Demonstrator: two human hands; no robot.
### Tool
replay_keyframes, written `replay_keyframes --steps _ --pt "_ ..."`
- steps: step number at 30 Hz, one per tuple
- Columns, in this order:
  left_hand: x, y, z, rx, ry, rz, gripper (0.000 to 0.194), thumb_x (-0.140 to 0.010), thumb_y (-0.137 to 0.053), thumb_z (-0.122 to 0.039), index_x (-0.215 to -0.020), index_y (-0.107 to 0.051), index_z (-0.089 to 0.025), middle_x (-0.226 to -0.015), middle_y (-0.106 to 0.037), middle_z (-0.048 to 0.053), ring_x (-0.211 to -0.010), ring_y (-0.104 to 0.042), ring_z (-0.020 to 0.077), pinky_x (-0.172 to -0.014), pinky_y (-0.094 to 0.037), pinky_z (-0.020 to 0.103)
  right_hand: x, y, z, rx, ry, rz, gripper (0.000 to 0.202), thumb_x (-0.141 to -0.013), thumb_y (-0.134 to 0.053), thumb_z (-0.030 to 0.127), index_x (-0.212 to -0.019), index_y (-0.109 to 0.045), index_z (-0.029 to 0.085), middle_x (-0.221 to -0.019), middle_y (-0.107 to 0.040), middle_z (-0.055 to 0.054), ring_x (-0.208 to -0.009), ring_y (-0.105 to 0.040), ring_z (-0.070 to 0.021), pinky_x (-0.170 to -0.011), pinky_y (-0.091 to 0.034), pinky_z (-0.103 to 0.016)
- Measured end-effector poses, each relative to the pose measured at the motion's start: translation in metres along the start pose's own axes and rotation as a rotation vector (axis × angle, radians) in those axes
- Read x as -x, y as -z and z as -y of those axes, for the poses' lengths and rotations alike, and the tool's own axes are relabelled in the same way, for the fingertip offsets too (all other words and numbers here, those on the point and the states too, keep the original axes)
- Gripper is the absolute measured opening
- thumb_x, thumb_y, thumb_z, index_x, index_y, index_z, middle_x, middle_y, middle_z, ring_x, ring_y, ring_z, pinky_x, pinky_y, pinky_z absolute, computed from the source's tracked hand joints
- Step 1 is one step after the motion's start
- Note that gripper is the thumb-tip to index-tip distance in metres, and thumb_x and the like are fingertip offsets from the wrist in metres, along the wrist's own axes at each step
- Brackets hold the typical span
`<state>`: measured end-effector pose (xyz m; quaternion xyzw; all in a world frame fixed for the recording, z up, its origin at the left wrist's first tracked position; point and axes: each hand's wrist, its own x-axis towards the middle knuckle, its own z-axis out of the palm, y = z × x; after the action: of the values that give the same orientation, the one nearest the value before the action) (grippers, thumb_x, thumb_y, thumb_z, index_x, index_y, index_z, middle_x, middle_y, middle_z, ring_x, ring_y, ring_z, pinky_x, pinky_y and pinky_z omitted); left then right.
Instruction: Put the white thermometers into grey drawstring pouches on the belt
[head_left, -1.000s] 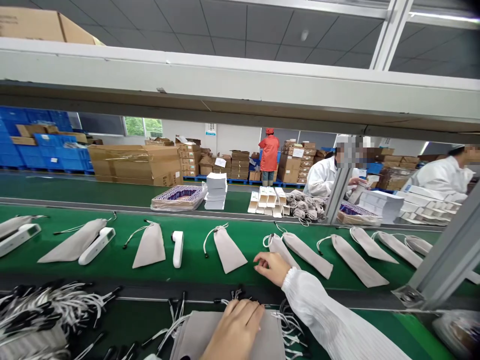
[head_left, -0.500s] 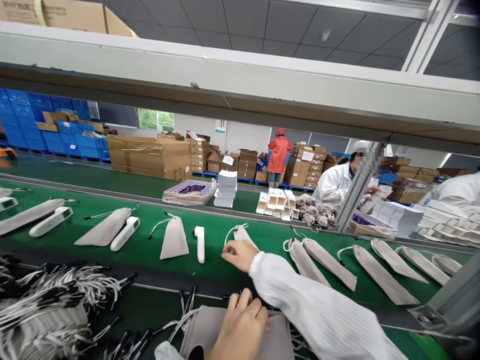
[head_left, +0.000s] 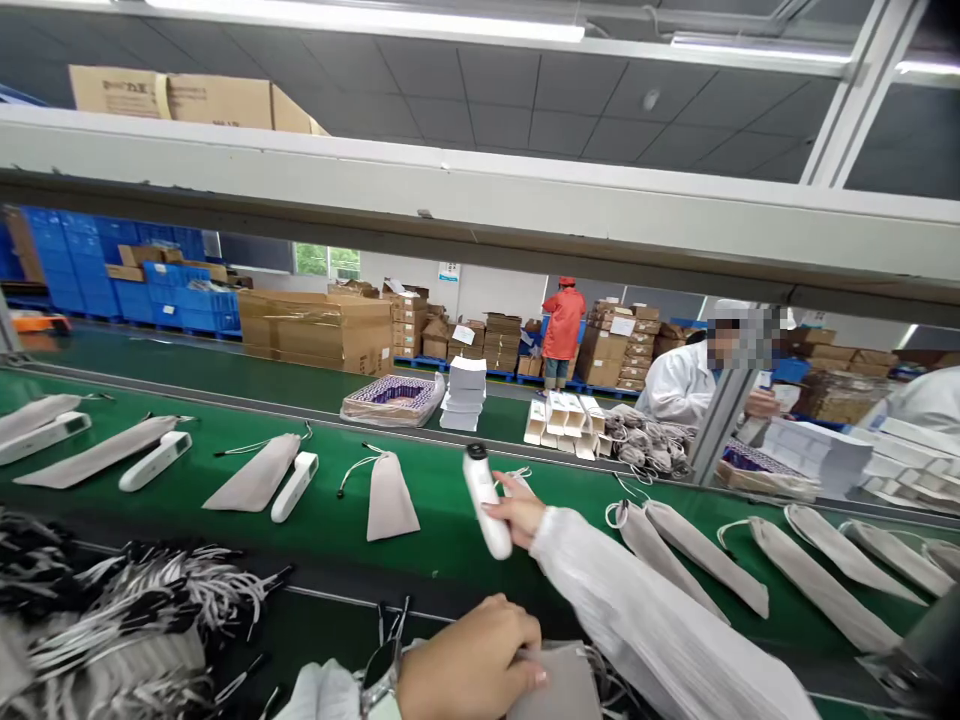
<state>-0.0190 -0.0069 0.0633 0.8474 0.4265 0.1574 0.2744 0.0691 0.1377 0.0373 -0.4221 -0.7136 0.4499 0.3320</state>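
Note:
My right hand (head_left: 519, 512), in a white sleeve, is closed around a white infrared thermometer (head_left: 484, 500) with a black-tipped head. It is raised over the green belt (head_left: 442, 575), and a grey drawstring pouch (head_left: 517, 484) lies partly hidden behind the hand. Nearer to me, my left hand (head_left: 476, 655) has curled fingers and a thumb pressed on the top grey pouch (head_left: 559, 685) of a stack; its fingertips are partly hidden. Left of the thermometer, a single pouch (head_left: 392, 497) lies on the belt. Further left, pouches lie paired with white thermometers (head_left: 295, 487).
A heap of pouches with white cords (head_left: 142, 620) is at lower left. More pouches (head_left: 705, 555) lie along the belt to the right. Beyond are a stack of white booklets (head_left: 463, 392), open white boxes (head_left: 568, 420), a metal post (head_left: 724, 425) and a co-worker in white (head_left: 679, 382). A shelf (head_left: 450, 195) crosses overhead.
My right hand has taken hold of the thermometer beside the single pouch and lifted it rightward off the belt. My left hand has shifted on the pouch stack. The camera view has tilted up.

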Motion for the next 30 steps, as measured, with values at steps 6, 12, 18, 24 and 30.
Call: replay_keyframes --steps 6,12,18,24,30 --pt "0.000 0.000 -0.020 0.139 -0.042 -0.067 0.019 -0.084 -0.036 -0.027 -0.072 -0.048 -0.020 -0.078 -0.048 -0.002 -0.078 -0.045 0.0132 -0.073 -0.035 0.023 0.092 0.060 0.025 -0.770 -0.094 0.089 0.112 -0.052 -0.073 0.020 -0.125 0.008 0.042 -0.083 -0.054 0.003 -0.077 -0.060 -0.0183 -0.068 -0.045 -0.036" --pt "-0.004 -0.005 -0.022 0.261 0.006 -0.167 0.020 -0.085 -0.034 -0.031 -0.071 -0.044 -0.019 -0.079 -0.043 -0.001 -0.076 -0.042 0.0122 -0.069 -0.034 0.021 0.103 0.058 0.016 -0.834 -0.090 0.092 0.098 -0.056 -0.071 0.020 -0.121 0.000 0.041 -0.078 -0.051 0.005 -0.073 -0.061 -0.0194 -0.069 -0.046 -0.042" --pt "-0.009 -0.008 -0.012 0.263 0.035 -0.302 0.024 -0.085 -0.035 -0.034 -0.069 -0.043 -0.018 -0.074 -0.041 -0.002 -0.070 -0.042 0.0120 -0.065 -0.033 0.022 0.100 0.056 0.014 -0.713 -0.145 0.062 0.050 -0.063 -0.064 0.040 -0.099 -0.032 0.028 -0.072 -0.048 0.006 -0.058 -0.055 -0.0110 -0.056 -0.045 -0.029" --pt "-0.012 -0.010 -0.006 0.280 0.009 -0.427 0.027 -0.085 -0.034 -0.036 -0.070 -0.047 -0.018 -0.076 -0.040 0.000 -0.073 -0.044 0.0134 -0.067 -0.036 0.023 0.106 0.045 0.009 -0.245 -0.056 0.381 0.048 -0.063 -0.051 0.061 -0.067 -0.049 0.014 -0.055 -0.044 0.004 -0.043 -0.040 -0.0037 -0.040 -0.034 -0.016" --pt "-0.008 0.001 -0.007 0.255 0.149 -0.444 0.029 -0.084 -0.031 -0.043 -0.074 -0.043 -0.019 -0.077 -0.040 0.000 -0.070 -0.043 0.0132 -0.064 -0.034 0.023 0.111 0.057 0.015 0.077 0.004 0.134 0.059 -0.075 -0.028 0.064 -0.065 -0.056 0.013 -0.045 -0.042 0.002 -0.039 -0.040 -0.0070 -0.043 -0.034 -0.021"
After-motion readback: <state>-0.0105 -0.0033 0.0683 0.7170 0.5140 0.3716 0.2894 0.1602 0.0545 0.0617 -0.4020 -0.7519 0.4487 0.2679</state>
